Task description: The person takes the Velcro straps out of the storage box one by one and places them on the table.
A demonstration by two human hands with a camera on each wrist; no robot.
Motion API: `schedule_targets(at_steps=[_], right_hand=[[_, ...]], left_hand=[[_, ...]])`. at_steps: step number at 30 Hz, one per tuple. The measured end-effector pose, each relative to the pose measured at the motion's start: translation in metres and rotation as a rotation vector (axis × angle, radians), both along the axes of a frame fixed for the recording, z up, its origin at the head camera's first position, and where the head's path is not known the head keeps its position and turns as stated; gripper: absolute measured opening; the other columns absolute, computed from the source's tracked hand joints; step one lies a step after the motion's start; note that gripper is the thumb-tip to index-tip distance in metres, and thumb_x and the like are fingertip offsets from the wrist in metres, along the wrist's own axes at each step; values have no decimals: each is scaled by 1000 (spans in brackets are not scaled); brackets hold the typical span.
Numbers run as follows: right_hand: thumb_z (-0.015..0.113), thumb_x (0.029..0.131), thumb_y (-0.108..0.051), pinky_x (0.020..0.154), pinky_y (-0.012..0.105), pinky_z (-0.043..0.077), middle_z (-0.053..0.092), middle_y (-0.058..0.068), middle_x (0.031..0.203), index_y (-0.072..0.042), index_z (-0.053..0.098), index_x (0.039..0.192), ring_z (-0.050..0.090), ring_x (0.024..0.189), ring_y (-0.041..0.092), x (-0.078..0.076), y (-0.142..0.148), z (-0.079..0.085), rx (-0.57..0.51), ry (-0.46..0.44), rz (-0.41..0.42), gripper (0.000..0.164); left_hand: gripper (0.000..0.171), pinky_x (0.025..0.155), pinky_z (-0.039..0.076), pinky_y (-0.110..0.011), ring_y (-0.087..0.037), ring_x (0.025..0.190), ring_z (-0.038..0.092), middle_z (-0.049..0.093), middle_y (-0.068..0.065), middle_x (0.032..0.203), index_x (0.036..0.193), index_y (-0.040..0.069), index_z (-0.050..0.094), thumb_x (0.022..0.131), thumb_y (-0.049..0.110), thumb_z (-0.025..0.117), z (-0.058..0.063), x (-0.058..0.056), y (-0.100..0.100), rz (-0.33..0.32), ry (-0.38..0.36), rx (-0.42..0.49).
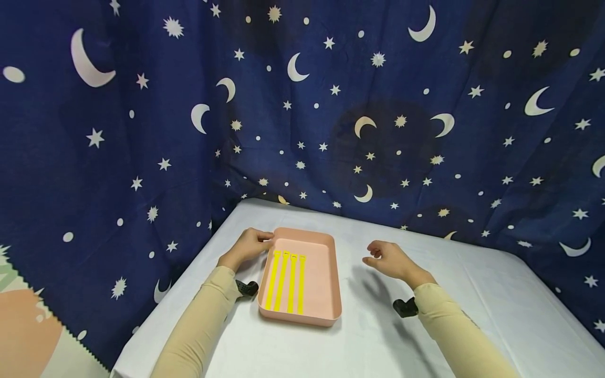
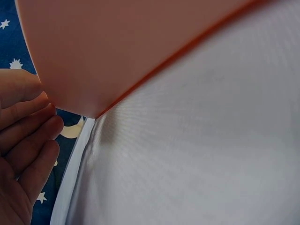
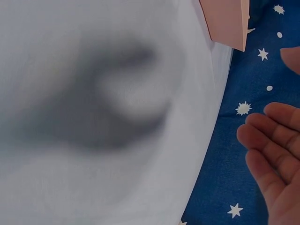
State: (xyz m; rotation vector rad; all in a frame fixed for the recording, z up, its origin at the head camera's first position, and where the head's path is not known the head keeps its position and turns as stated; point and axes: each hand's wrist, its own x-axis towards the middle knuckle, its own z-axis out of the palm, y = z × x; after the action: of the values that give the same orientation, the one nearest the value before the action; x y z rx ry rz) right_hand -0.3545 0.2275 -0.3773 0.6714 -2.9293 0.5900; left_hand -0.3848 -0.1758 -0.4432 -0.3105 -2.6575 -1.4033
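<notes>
On the white table stands a shallow pink tray (image 1: 321, 283). Several yellow straps (image 1: 292, 283), each with a slotted head at its far end, lie side by side in the tray's left half. My left hand (image 1: 249, 244) is at the far left corner of the tray, thumb and fingertips touching the rim from outside. In the left wrist view its fingers (image 2: 35, 140) are loosely bent beside the tray wall (image 2: 93, 56). My right hand (image 1: 389, 260) hovers above the table, right of the tray, holding nothing. Its fingers (image 3: 272, 140) are relaxed, thumb apart.
White cloth covers the table (image 1: 378, 336). Behind and to the left hangs a dark blue curtain (image 1: 283, 136) with moons and stars. A black wrist mount (image 1: 247, 287) sits by the tray's left side, another mount (image 1: 405, 307) under the right wrist.
</notes>
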Motion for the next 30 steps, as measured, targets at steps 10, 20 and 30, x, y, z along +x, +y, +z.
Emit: schedule_targets(at_steps=[10, 20, 30], right_hand=[[69, 88, -24, 81, 43, 55, 71, 18, 99, 4, 68, 107, 65, 90, 26, 2, -8, 3, -17, 20, 34, 34], [71, 86, -24, 81, 42, 54, 71, 15, 96, 4, 68, 106, 66, 89, 27, -1, -16, 1, -28, 11, 40, 34], [71, 86, -24, 79, 39, 54, 70, 10, 93, 2, 68, 105, 64, 87, 22, -3, -21, -4, -26, 10, 44, 32]], left_hand=[[36, 103, 53, -45, -30, 123, 63, 70, -10, 128, 126, 7, 70, 93, 20, 69, 2, 0, 0, -3, 3, -5], [35, 103, 53, -45, -31, 124, 62, 69, -11, 129, 126, 6, 70, 93, 19, 69, 1, 0, 0, -11, 11, -3], [34, 102, 53, -45, -30, 121, 63, 70, -10, 127, 125, 8, 71, 93, 19, 69, 1, 1, -1, 3, 9, -20]])
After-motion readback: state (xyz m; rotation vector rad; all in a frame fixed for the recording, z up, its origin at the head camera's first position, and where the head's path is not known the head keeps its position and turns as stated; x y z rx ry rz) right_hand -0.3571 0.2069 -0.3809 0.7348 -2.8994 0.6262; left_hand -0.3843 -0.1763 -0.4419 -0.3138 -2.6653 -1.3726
